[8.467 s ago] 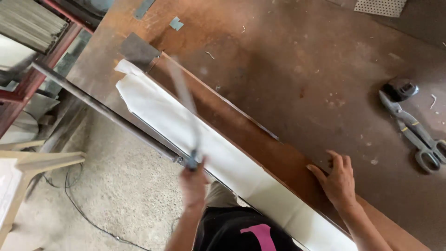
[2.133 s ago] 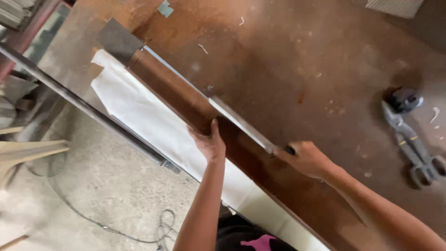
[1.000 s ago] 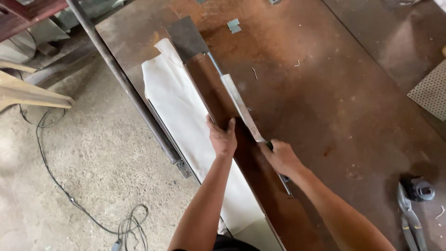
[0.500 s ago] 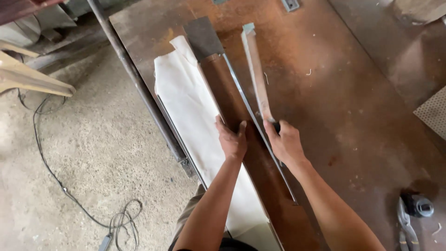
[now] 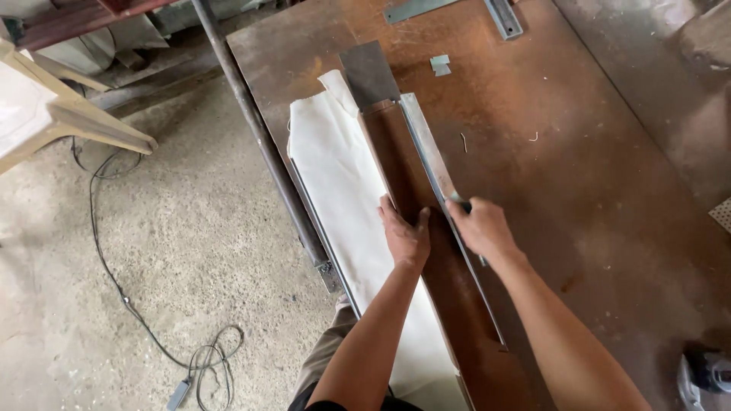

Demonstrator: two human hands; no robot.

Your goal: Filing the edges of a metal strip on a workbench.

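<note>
So our right hand (image 5: 480, 227) is wrapped tight around the long metal strip (image 5: 428, 156), which lies along the rusty plate (image 5: 415, 251). Our left hand (image 5: 403, 236) presses flat and open on that plate, just beside the white sheet (image 5: 339, 190) on the workbench (image 5: 579, 152).

table (image 5: 609, 152) – rust-brown | sheet (image 5: 335, 175) – off-white | metal strip (image 5: 426, 152) – grey | floor (image 5: 114, 289) – beige, speckled

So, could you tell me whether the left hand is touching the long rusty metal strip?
Touching. The head view shows the left hand pressed palm-down flat on the rusty strip, with no gap visible beneath the fingers.
</note>
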